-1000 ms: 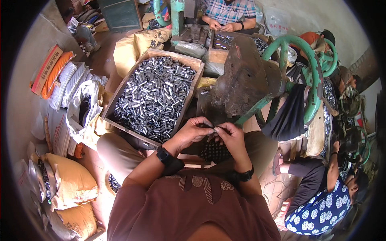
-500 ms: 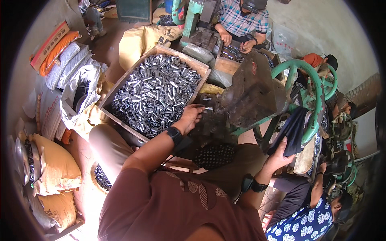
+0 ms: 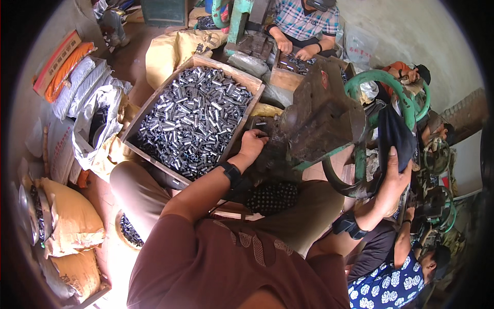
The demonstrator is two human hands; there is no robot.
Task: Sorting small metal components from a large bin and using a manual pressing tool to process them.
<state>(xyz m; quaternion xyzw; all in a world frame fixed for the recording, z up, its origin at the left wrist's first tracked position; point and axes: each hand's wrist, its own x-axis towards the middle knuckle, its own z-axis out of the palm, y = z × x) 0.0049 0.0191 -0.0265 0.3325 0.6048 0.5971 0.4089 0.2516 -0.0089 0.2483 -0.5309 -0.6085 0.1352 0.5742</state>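
My left hand [image 3: 254, 144] is at the dark base of the hand press [image 3: 327, 110], its thumb and fingertips pinched together. What they hold, if anything, is too hidden to make out. Just beyond the fingertips a small metal tube [image 3: 261, 123] lies on the press base. On the right, my right hand [image 3: 395, 177] grips a black cloth [image 3: 396, 135] that hangs over the rim of the green handwheel [image 3: 375, 77]. Left of the press, a wooden box [image 3: 149, 105] is heaped with short shiny metal tubes [image 3: 195, 118].
Across from me a person in a checked shirt [image 3: 303, 23] handles parts in a smaller wooden box [image 3: 285, 80]. Other people sit along the right, one in a flowered shirt [image 3: 386, 283]. Stacked sacks [image 3: 77, 87] and full orange sacks [image 3: 72, 219] line the left. A round container of tubes [image 3: 131, 230] stands by my leg.
My right hand has swung outward and away from me with the cloth as the handwheel turned. My left hand stays by the press base, and the tube seen at its fingertips no longer shows there.
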